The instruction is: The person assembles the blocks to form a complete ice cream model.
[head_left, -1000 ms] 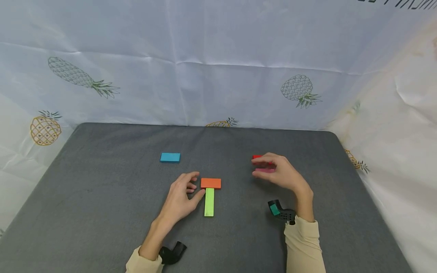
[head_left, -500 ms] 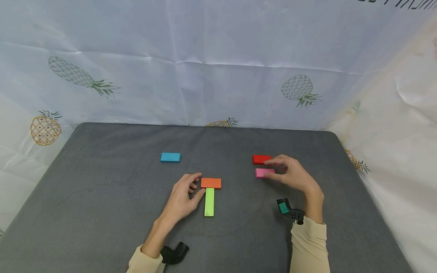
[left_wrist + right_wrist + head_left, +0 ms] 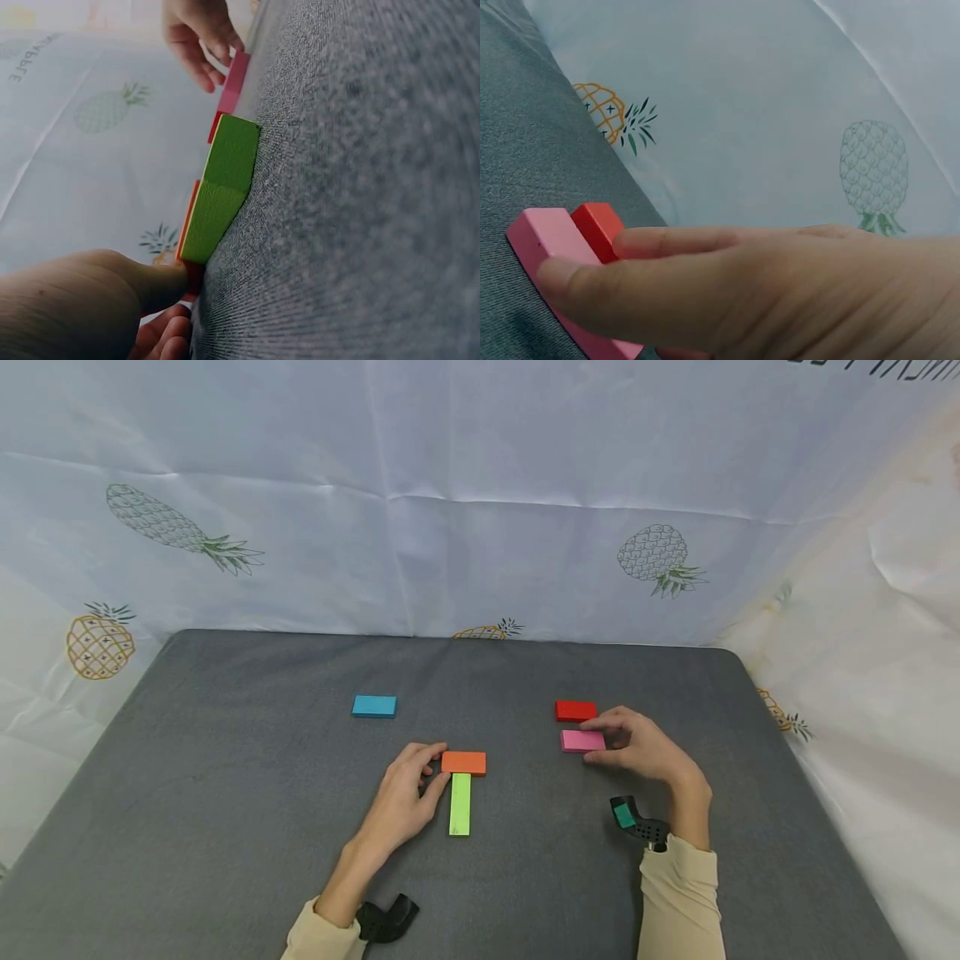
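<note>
In the head view my left hand holds the left end of an orange block between thumb and index finger. The orange block lies crosswise at the far end of a lime green block, like a T. Farther right, my right hand pinches the right part of a pink block, thumb on the near side and index finger on the far side. A red block lies just behind the pink one. In the right wrist view my thumb partly covers the pink block.
A blue block lies toward the back left of the grey cloth-covered table. Pale cloth printed with pineapples hangs behind the table and at its sides.
My right hand has moved right from over the red and pink blocks, and its fingers have come around the pink block. My left fingers have closed in on the orange block's left end.
</note>
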### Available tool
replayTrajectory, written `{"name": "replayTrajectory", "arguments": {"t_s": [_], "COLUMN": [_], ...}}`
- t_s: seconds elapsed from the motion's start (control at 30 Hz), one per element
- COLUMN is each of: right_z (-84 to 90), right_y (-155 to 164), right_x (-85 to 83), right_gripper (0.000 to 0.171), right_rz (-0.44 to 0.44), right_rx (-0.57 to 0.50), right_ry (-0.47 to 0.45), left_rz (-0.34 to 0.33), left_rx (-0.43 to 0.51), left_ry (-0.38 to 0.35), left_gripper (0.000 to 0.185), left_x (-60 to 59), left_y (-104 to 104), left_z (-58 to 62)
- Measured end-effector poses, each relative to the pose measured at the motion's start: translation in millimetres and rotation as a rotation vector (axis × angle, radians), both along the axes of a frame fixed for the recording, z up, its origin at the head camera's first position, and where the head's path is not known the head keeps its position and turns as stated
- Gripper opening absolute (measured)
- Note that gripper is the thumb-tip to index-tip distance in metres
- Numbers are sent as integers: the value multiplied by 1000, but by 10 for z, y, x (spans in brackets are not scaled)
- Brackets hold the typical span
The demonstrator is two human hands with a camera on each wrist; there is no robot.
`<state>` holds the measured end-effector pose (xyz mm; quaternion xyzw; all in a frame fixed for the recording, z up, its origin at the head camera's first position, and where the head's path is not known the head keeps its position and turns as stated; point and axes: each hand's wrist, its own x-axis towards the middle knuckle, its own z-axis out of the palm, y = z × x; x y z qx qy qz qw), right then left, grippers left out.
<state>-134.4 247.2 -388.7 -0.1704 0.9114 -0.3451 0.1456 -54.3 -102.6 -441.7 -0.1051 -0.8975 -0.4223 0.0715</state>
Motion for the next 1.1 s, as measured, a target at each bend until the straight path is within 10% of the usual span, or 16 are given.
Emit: {"name": "replayTrajectory", "arguments": {"t_s": [1.1], "right_z": [-105], "right_y": [-31], "right_x": [-40], "right_gripper": [39], "right_rz": [-33], "right_rx": [10], "right_ry": [38], "left_rz": [6], "left_rx": [-9], "left_ry": [5], "left_gripper": [38], "left_x": [-7], "left_y": [8], "left_z": [-11]}}
